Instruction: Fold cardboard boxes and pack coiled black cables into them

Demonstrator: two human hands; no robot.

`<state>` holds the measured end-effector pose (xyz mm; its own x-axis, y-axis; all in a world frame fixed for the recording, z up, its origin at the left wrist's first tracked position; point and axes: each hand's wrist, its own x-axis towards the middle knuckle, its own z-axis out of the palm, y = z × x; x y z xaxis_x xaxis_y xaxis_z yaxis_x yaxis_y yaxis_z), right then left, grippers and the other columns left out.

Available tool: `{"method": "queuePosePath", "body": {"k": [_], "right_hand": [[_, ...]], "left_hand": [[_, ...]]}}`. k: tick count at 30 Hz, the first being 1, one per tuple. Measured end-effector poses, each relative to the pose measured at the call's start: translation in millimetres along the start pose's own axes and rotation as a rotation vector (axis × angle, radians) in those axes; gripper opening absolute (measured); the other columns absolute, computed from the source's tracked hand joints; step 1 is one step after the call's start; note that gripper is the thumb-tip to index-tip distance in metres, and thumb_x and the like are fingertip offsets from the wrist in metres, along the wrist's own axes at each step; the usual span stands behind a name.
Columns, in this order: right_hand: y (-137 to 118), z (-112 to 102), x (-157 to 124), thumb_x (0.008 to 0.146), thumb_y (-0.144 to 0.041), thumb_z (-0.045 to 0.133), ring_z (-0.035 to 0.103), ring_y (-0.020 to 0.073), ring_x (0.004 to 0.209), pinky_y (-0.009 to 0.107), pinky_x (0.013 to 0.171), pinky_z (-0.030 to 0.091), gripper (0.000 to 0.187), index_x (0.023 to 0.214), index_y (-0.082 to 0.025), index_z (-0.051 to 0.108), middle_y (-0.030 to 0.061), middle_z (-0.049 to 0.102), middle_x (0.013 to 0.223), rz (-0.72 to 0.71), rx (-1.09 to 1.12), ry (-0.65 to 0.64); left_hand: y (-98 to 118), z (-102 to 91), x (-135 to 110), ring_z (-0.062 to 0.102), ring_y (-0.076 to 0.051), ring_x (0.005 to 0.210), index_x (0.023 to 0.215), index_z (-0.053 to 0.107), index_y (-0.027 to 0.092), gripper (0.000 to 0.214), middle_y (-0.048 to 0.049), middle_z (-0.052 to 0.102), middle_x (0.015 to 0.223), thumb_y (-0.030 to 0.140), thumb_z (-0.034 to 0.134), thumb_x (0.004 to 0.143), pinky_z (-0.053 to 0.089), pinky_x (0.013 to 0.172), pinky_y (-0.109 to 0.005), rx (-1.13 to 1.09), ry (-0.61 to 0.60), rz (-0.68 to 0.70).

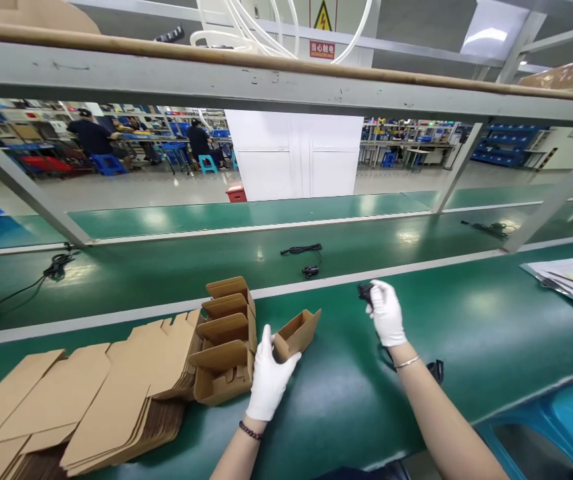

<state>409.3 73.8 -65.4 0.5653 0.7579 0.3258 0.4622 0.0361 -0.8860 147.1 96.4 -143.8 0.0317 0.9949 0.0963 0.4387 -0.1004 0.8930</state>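
My left hand (270,380), in a white glove, grips a small open cardboard box (297,333) tilted above the green bench. To the right, my gloved right hand (386,313) pinches a black plug-like piece (365,293) with a cable trailing under the wrist. Another black part (435,371) shows behind my right forearm, partly hidden. Left of my left hand stands a row of several folded open boxes (224,373). Beside them lie stacks of flat cardboard blanks (121,393).
Beyond the bench edge, a green conveyor belt (206,267) carries black cable bundles (310,270). Papers (566,280) lie at the right. A metal shelf beam (286,87) crosses overhead. A blue stool (561,427) stands lower right. Two people sit in the background.
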Motion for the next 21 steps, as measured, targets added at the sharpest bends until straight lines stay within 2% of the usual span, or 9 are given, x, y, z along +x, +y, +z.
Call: {"method": "queuePosePath", "body": {"k": [1, 3, 5, 7, 10, 14, 17, 19, 21], "right_hand": [[11, 12, -3, 0.096, -0.052, 0.026, 0.057, 0.0115, 0.048, 0.025, 0.049, 0.048, 0.049, 0.119, -0.015, 0.047, 0.0042, 0.066, 0.08, -0.011, -0.124, -0.134], [24, 31, -9, 0.095, -0.049, 0.031, 0.064, 0.0139, 0.057, 0.028, 0.059, 0.052, 0.044, 0.113, -0.017, 0.054, 0.0055, 0.07, 0.085, -0.061, -0.253, -0.353], [26, 44, -11, 0.09, -0.047, 0.047, 0.068, 0.0169, 0.072, 0.029, 0.07, 0.053, 0.032, 0.101, -0.021, 0.062, 0.0036, 0.072, 0.087, -0.132, -0.3, -0.511], [20, 56, -5, 0.088, -0.044, 0.052, 0.068, 0.0191, 0.087, 0.03, 0.08, 0.051, 0.027, 0.097, -0.023, 0.066, 0.0028, 0.073, 0.095, -0.199, -0.363, -0.616], [7, 84, 21, 0.095, -0.039, 0.042, 0.064, 0.0206, 0.102, 0.033, 0.091, 0.047, 0.032, 0.11, -0.023, 0.064, 0.0054, 0.069, 0.111, -0.25, -0.476, -0.656], [-3, 140, 67, 0.095, -0.028, 0.041, 0.054, 0.0234, 0.119, 0.036, 0.1, 0.041, 0.04, 0.133, -0.018, 0.051, 0.011, 0.056, 0.134, -0.289, -0.62, -0.667], [-5, 180, 92, 0.093, -0.026, 0.05, 0.042, 0.0284, 0.13, 0.044, 0.105, 0.037, 0.048, 0.139, -0.016, 0.043, 0.0155, 0.041, 0.146, -0.319, -0.709, -0.648], [-6, 199, 100, 0.092, -0.032, 0.056, 0.044, 0.0293, 0.128, 0.051, 0.103, 0.038, 0.046, 0.135, -0.018, 0.047, 0.0135, 0.042, 0.143, -0.352, -0.744, -0.646], [-5, 210, 104, 0.091, -0.036, 0.058, 0.051, 0.027, 0.12, 0.052, 0.099, 0.042, 0.04, 0.126, -0.018, 0.053, 0.0101, 0.05, 0.134, -0.385, -0.762, -0.662]], "left_hand": [[0, 1.8, -2, 0.045, -0.035, 0.131, 0.149, 0.021, 0.017, 0.095, -0.0175, 0.05, 0.135, 0.039, 0.07, 0.07, 0.033, 0.111, -0.055, 0.019, 0.038, 0.0], [-1, 6.7, -5, 0.048, -0.036, 0.127, 0.149, 0.02, 0.015, 0.095, -0.0192, 0.052, 0.131, 0.038, 0.069, 0.071, 0.035, 0.109, -0.057, 0.069, 0.115, 0.003], [-3, 12.3, -7, 0.05, -0.037, 0.125, 0.149, 0.02, 0.014, 0.092, -0.0201, 0.052, 0.13, 0.036, 0.068, 0.074, 0.037, 0.107, -0.057, 0.118, 0.189, 0.015], [-6, 17.4, -9, 0.05, -0.036, 0.124, 0.149, 0.017, 0.017, 0.089, -0.019, 0.052, 0.131, 0.034, 0.065, 0.077, 0.04, 0.105, -0.055, 0.15, 0.247, 0.05], [-7, 22.6, -10, 0.051, -0.034, 0.125, 0.151, 0.008, 0.02, 0.089, -0.0175, 0.052, 0.133, 0.032, 0.062, 0.081, 0.042, 0.105, -0.053, 0.195, 0.311, 0.172], [-4, 25.1, -12, 0.047, -0.036, 0.128, 0.151, 0.009, 0.016, 0.088, -0.0228, 0.046, 0.139, 0.033, 0.062, 0.083, 0.044, 0.101, -0.053, 0.354, 0.496, 0.385], [-3, 22.0, -15, 0.047, -0.036, 0.127, 0.149, 0.021, 0.012, 0.082, -0.0222, 0.05, 0.134, 0.026, 0.065, 0.082, 0.046, 0.099, -0.05, 0.496, 0.562, 0.614], [-2, 17.9, -16, 0.05, -0.034, 0.124, 0.142, 0.035, 0.014, 0.067, -0.017, 0.06, 0.123, 0.017, 0.064, 0.081, 0.046, 0.097, -0.047, 0.586, 0.508, 0.754], [1, 13.3, -16, 0.056, -0.031, 0.116, 0.13, 0.05, 0.016, 0.049, -0.0117, 0.066, 0.112, 0.013, 0.062, 0.082, 0.047, 0.093, -0.044, 0.66, 0.45, 0.814]]}}
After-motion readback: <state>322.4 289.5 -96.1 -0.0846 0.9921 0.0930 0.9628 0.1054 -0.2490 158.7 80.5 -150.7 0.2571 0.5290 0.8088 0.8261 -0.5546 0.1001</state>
